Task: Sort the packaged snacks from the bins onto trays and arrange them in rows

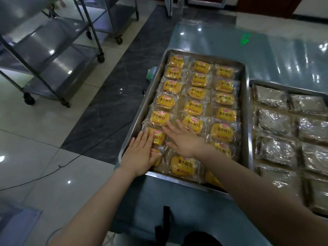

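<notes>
Spanning the scene, the glossy blue-green desk (pixel 221 38) carries a large rectangular steel tray (pixel 246 103) filled with yellow plastic-wrapped bread packets (pixel 193 106) in three rows. On its right sits a second steel tray (pixel 284 87) of dark clear-wrapped bars (pixel 274 121). My left grip (pixel 140 153) lies flat, fingers straight, on the near-left packets. My right grip (pixel 184 137), fingers spread open, presses the middle row just beside it.

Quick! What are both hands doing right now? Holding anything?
Left hand: open, flat on the yellow bread packets, holding nothing.
Right hand: open, fingers spread over those packets too, holding nothing.
</notes>
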Demonstrator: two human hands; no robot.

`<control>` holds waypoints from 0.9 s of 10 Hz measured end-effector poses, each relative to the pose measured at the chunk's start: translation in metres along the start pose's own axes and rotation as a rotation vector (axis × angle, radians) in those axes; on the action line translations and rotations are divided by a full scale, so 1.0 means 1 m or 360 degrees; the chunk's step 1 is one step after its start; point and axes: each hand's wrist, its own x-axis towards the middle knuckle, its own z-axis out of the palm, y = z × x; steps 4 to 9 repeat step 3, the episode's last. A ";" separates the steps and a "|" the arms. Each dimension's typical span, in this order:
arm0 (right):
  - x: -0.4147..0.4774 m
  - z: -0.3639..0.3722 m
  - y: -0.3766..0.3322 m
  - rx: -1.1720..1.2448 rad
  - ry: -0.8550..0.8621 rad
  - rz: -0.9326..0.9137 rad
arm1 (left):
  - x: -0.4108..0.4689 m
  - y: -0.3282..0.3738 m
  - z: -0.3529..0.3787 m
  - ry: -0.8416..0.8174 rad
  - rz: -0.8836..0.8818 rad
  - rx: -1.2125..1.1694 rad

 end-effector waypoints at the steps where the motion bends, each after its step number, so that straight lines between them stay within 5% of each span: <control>1: -0.004 0.000 -0.003 0.0076 0.0102 0.0028 | 0.001 -0.001 -0.003 -0.0019 -0.0019 0.0057; 3: -0.046 0.003 0.012 0.0116 0.0254 0.0080 | -0.006 0.024 -0.014 0.0186 0.0121 0.0077; 9: -0.046 0.003 0.012 0.0116 0.0254 0.0080 | -0.006 0.024 -0.014 0.0186 0.0121 0.0077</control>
